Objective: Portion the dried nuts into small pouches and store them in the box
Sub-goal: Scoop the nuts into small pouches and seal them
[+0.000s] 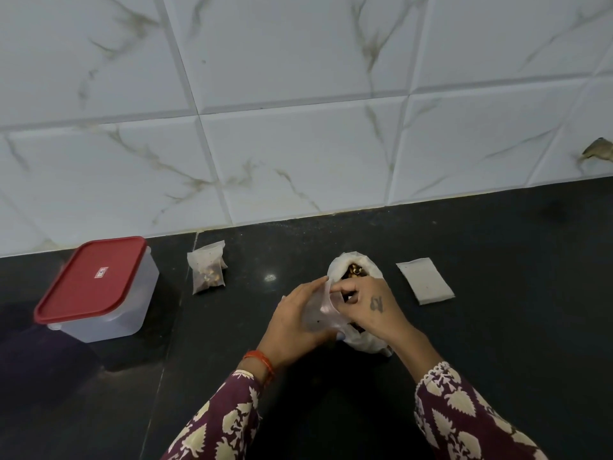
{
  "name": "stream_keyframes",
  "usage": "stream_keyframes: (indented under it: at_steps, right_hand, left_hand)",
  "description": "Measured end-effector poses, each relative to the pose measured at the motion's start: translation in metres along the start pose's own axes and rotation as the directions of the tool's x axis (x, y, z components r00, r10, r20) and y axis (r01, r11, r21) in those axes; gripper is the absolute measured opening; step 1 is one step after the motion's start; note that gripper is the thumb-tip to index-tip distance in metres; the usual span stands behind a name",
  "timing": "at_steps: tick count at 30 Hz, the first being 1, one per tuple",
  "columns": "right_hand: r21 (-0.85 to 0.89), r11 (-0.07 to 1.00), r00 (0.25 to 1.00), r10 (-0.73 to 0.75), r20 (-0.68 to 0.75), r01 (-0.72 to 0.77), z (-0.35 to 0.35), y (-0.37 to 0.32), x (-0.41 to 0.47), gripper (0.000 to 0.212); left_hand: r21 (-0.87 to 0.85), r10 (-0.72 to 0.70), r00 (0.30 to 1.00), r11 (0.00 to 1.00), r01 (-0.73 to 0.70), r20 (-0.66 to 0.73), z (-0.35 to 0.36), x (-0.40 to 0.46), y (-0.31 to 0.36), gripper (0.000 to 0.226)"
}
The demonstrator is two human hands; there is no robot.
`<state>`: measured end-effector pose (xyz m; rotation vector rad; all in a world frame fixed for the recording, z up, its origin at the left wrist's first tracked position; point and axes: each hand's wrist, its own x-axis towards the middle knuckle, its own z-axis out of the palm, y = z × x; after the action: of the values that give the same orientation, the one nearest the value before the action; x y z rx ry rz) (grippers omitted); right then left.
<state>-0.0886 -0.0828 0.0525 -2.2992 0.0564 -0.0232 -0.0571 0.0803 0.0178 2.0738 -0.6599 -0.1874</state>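
Note:
A small clear pouch is held up between both hands over the dark counter. My left hand holds its left side, and my right hand has curled fingers pinching at its open mouth. Behind them stands an open white bag of brown nuts, partly hidden by my right hand. Filled pouches lie to the left. A clear box with a red lid stands closed at the far left.
A stack of flat empty pouches lies right of the nut bag. The black counter meets a white marble-tiled wall at the back. A small brownish thing shows on the wall at the right edge.

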Motion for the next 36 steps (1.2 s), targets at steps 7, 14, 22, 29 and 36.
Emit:
stream_keyframes:
  at_steps: [7,14,22,29,36]
  right_hand:
    - [0.031,0.999,0.999,-0.044,0.007,0.043,0.002,0.007,0.001,0.017]
    - [0.107,0.989,0.994,-0.101,-0.028,0.104,-0.006,0.015,0.003,0.018]
    - [-0.159,0.955,0.947,0.21,-0.244,-0.252,-0.026,0.057,-0.009,0.022]
    - [-0.316,0.868,0.923,0.341,-0.18,-0.383,-0.013,0.066,-0.008,0.018]
    - [-0.234,0.911,0.921,0.272,-0.278,-0.34,-0.021,0.068,0.002,0.015]
  left_hand:
    - [-0.045,0.003,1.0,0.999,-0.003,0.009,-0.007,0.003,-0.001,0.072]
    - [0.112,0.035,0.997,0.993,-0.028,-0.064,-0.001,0.005,-0.017,0.066]
    - [0.194,-0.038,0.997,0.98,0.049,-0.061,0.023,0.001,-0.035,0.075]
    - [0.036,-0.043,0.991,0.998,0.048,-0.125,0.042,0.001,-0.051,0.077]
    - [0.046,-0.013,0.976,0.999,0.023,-0.217,0.049,0.004,-0.065,0.072]
